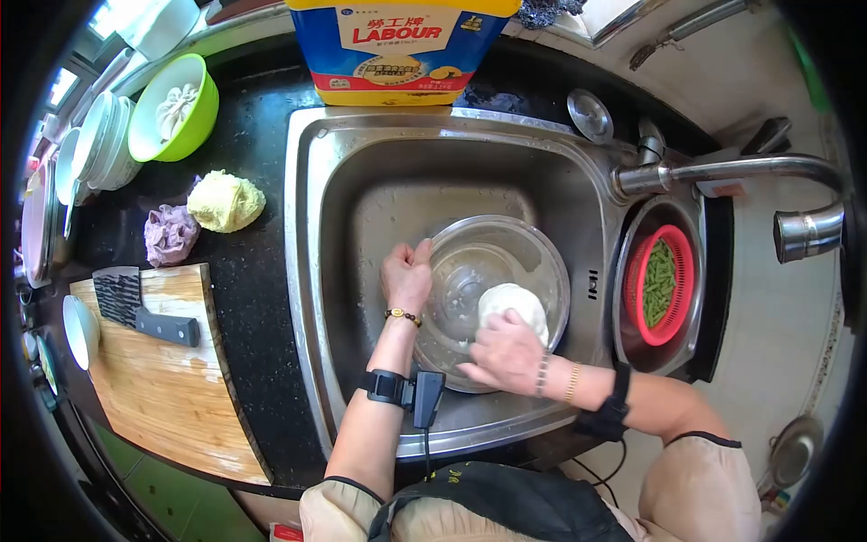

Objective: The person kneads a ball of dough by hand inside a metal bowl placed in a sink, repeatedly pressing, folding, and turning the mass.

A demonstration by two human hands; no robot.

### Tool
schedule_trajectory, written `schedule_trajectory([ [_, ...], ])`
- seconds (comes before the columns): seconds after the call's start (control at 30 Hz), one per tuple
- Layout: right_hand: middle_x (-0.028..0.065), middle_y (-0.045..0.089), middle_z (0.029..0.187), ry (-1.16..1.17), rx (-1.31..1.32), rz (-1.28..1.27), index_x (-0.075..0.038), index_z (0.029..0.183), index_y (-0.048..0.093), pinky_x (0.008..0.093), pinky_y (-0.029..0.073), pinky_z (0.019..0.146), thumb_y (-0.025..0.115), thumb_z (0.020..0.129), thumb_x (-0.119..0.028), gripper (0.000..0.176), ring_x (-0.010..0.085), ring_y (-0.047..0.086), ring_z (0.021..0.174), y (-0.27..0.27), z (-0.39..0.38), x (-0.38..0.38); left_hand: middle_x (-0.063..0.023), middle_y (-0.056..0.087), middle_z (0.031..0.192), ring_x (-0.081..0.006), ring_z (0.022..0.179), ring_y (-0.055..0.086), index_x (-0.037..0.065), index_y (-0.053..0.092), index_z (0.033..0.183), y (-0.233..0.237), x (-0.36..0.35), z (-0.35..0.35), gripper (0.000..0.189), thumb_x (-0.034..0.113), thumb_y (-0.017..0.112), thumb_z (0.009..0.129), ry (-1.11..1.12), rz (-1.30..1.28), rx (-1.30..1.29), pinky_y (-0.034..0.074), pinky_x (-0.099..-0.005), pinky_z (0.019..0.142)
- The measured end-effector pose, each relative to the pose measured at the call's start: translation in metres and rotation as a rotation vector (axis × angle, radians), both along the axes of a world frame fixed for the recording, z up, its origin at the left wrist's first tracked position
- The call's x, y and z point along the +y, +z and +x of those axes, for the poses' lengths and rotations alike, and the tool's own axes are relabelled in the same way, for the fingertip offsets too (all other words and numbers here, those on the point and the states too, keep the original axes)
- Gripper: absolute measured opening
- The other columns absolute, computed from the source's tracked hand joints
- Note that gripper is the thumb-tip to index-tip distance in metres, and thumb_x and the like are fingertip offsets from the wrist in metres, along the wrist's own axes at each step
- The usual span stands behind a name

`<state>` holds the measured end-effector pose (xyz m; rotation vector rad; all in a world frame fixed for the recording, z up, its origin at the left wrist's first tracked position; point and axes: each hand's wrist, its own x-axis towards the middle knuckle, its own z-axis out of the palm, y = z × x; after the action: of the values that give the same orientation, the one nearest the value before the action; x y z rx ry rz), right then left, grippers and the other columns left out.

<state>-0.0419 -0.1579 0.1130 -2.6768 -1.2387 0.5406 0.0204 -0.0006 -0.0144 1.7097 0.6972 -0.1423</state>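
Note:
A wide, shiny round bowl point(465, 262) sits inside the steel sink. On its left rim, my left hand point(407, 275) is closed, thumb and fingers gripping the edge. White dough point(512, 305) lies in a rounded lump at the right side of the bowl. My right hand point(508, 350) presses on the near side of this lump with its fingers bent round it; the dough hides part of the fingertips. Pale floury residue clings to the bowl's bottom.
The sink point(361, 194) has a faucet point(750, 169) on the right, beside a red basket point(638, 294) of cut green beans point(660, 282). Left are yellow dough point(227, 200), purple dough point(171, 236), a green bowl point(200, 113), and a cleaver point(144, 307) on a cutting board point(167, 388). Behind stands a detergent container point(397, 54).

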Motion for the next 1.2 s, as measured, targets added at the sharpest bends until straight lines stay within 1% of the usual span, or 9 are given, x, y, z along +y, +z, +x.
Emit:
schedule_trajectory([
  [0.17,0.0076,0.055,0.062,-0.193,-0.034,0.021,-0.011,0.057,0.058,0.0384,0.037,0.068,0.066,0.074,-0.033,0.029,0.0231,0.053,0.071,0.007,0.006,-0.031,-0.0110,0.046,0.053,-0.0198,0.052,0.042,0.002,0.048,0.061,0.001,0.001,0.002,0.043,0.035,0.068,0.079,-0.010,-0.002,0.027,0.038,-0.0381,0.052],
  [0.23,0.0079,0.057,0.066,-0.444,-0.054,0.026,-0.009,0.062,0.061,0.0397,0.037,0.069,0.067,0.073,-0.029,0.024,0.0236,0.053,0.072,-0.003,0.013,-0.044,-0.0120,0.048,0.054,-0.0214,0.052,0.044,0.002,0.048,0.062,0.002,0.001,-0.001,0.043,0.036,0.067,0.079,-0.022,0.002,0.052,0.039,-0.0385,0.053],
  [0.27,0.0110,0.060,0.083,-0.433,-0.117,-0.012,-0.007,0.076,0.062,0.0419,0.037,0.075,0.067,0.072,-0.026,0.020,0.0259,0.054,0.081,-0.004,0.013,-0.044,-0.0131,0.049,0.055,-0.0241,0.053,0.046,0.002,0.049,0.062,0.004,0.002,0.000,0.043,0.037,0.067,0.079,-0.032,0.005,0.053,0.040,-0.0391,0.054],
  [0.3,0.0110,0.060,0.083,-0.425,-0.116,-0.014,-0.007,0.076,0.062,0.0419,0.037,0.075,0.067,0.072,-0.026,0.020,0.0259,0.054,0.081,-0.005,0.014,-0.042,-0.0142,0.051,0.057,-0.0268,0.054,0.048,0.002,0.049,0.063,0.006,0.002,0.002,0.043,0.038,0.067,0.078,-0.040,0.008,0.054,0.041,-0.0396,0.056],
  [0.37,0.0138,0.057,0.101,-0.342,-0.226,0.115,-0.007,0.094,0.060,0.0449,0.036,0.086,0.065,0.071,-0.026,0.030,0.0293,0.053,0.096,-0.006,0.015,-0.037,-0.0151,0.052,0.059,-0.0285,0.057,0.050,0.002,0.050,0.064,0.009,0.004,0.002,0.042,0.038,0.066,0.079,-0.060,0.024,0.083,0.041,-0.0400,0.057],
  [0.47,0.0146,0.053,0.112,-0.302,-0.218,0.068,-0.007,0.103,0.058,0.0481,0.034,0.093,0.063,0.071,-0.028,0.039,0.0320,0.050,0.108,-0.020,0.011,-0.042,-0.0164,0.054,0.064,-0.0316,0.061,0.052,0.003,0.051,0.067,0.014,0.004,0.003,0.040,0.038,0.066,0.079,-0.091,0.022,0.140,0.042,-0.0406,0.060],
  [0.93,0.0120,0.054,0.110,-0.137,-0.188,0.025,-0.010,0.104,0.058,0.0482,0.036,0.090,0.061,0.068,-0.034,0.043,0.0296,0.051,0.104,-0.065,0.023,-0.040,-0.0196,0.060,0.075,-0.0402,0.076,0.058,0.004,0.051,0.073,0.026,0.002,0.004,0.041,0.042,0.062,0.082,-0.151,0.089,0.223,0.044,-0.0452,0.067],
  [1.13,0.0107,0.055,0.105,-0.113,-0.163,0.129,-0.011,0.100,0.058,0.0461,0.037,0.088,0.061,0.067,-0.035,0.041,0.0282,0.052,0.100,-0.080,0.041,-0.048,-0.0176,0.057,0.069,-0.0348,0.066,0.055,0.003,0.049,0.070,0.025,0.002,0.003,0.040,0.038,0.062,0.083,-0.114,0.087,0.205,0.043,-0.0422,0.064],
  [1.2,0.0098,0.055,0.102,-0.107,-0.149,0.174,-0.011,0.099,0.058,0.0432,0.038,0.087,0.061,0.066,-0.034,0.040,0.0271,0.053,0.097,-0.084,0.047,-0.050,-0.0148,0.054,0.063,-0.0289,0.059,0.051,0.003,0.047,0.067,0.019,0.001,0.001,0.040,0.036,0.062,0.083,-0.089,0.062,0.152,0.042,-0.0401,0.061],
])
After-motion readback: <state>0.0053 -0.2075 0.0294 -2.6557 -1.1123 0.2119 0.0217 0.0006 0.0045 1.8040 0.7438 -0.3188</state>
